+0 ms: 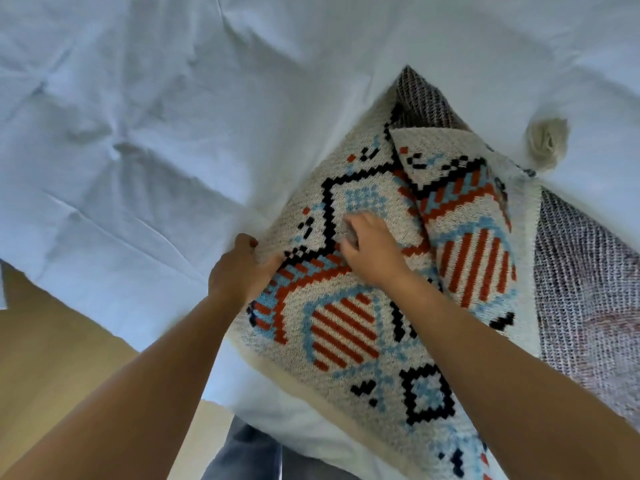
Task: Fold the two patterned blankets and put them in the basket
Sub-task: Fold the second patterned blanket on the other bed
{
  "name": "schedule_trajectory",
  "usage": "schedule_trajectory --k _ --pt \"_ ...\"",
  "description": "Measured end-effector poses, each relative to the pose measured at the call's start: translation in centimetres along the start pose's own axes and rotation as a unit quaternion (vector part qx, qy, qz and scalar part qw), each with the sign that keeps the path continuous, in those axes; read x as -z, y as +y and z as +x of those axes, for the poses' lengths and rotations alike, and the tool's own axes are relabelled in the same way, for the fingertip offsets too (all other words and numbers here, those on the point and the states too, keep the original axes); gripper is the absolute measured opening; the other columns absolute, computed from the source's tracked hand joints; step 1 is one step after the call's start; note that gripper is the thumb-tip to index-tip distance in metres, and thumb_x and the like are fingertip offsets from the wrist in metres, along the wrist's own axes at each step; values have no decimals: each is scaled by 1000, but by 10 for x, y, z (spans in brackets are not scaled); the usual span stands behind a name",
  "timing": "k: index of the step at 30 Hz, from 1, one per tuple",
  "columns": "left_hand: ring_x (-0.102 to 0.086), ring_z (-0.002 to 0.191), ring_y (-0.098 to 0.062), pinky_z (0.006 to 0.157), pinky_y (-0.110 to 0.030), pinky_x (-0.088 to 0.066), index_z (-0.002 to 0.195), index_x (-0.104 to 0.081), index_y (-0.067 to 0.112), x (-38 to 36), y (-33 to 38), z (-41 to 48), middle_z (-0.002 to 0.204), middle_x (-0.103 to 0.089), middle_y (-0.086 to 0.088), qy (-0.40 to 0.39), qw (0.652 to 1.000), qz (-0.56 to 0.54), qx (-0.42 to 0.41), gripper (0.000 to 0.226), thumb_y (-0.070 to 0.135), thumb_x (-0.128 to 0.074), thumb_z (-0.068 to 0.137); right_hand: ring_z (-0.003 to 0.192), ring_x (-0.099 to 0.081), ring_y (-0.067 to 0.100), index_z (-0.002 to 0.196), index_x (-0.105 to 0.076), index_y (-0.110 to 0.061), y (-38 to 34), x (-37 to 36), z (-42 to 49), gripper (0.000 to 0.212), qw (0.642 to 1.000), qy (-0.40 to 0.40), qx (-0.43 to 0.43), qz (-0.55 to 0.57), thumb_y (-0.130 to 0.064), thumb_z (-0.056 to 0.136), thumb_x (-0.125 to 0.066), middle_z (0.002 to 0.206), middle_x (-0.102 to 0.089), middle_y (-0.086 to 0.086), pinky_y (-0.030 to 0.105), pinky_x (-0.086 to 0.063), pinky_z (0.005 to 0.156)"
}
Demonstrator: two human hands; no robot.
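Observation:
A cream knitted blanket [346,341] with red stripes, light-blue and black pixel patterns lies partly folded on the white bed sheet [138,133]. Its grey-purple reverse side [581,289] shows at the right and at the far tip. My left hand [239,271] grips the blanket's left edge, thumb on top and fingers underneath. My right hand [370,251] presses flat on the patterned surface just right of it, fingers spread. A cream tassel [547,140] lies on the sheet beyond the blanket's right corner. No basket or second blanket is in view.
The wrinkled white sheet stretches far to the left and back. The bed's near edge runs diagonally at lower left, with tan floor [52,358] below it. My grey trouser legs [249,452] stand against the bed at the bottom.

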State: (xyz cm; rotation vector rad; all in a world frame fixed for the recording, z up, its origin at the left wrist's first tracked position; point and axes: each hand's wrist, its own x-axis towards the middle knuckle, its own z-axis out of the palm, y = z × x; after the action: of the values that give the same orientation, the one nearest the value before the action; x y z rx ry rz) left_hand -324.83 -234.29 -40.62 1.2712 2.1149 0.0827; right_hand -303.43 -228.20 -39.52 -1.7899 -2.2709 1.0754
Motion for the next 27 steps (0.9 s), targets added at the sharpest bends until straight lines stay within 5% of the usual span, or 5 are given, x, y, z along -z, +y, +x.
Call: schedule_trajectory --k 7,14,18,21,27 --pt "-49 79 -16 62 -25 -32 92 -46 26 0 -53 -35 82 -53 6 -66 997 14 -39 46 59 -67 68 128 -31 28 134 -37 -11 -70 -69 -18 46 996 -55 39 -54 -32 93 -42 139 -37 11 42 -33 101" --pt "-49 62 -20 49 -26 -35 75 -46 19 12 -119 -64 65 -51 3 -57 995 -77 27 23 34 -61 84 132 -25 29 137 -33 -12 -117 -128 -44 50 985 -41 43 -162 -36 94 -39 143 -33 11 41 -23 107" --pt "-56 82 -27 67 -33 -45 98 -53 17 15 -126 -72 98 -55 -6 -19 1000 -4 -5 21 35 -57 88 127 -33 27 136 -36 -10 -124 -133 -51 46 996 -31 34 -71 -30 94 -41 138 -40 10 39 -25 106" --pt "-48 108 -32 85 -40 -41 124 -48 10 12 -98 -65 121 -46 -14 44 992 57 -99 43 23 -60 85 117 -42 23 125 -48 -7 -103 -96 -52 35 990 47 -34 131 -21 93 -46 125 -49 10 32 -36 96" --pt "-39 118 -31 98 -42 -34 128 -42 12 -22 37 -59 132 -38 -13 -2 978 60 -198 44 28 -51 88 93 -52 22 99 -56 -10 10 18 -71 14 900 313 -262 150 -17 90 -48 105 -55 9 33 -44 78"
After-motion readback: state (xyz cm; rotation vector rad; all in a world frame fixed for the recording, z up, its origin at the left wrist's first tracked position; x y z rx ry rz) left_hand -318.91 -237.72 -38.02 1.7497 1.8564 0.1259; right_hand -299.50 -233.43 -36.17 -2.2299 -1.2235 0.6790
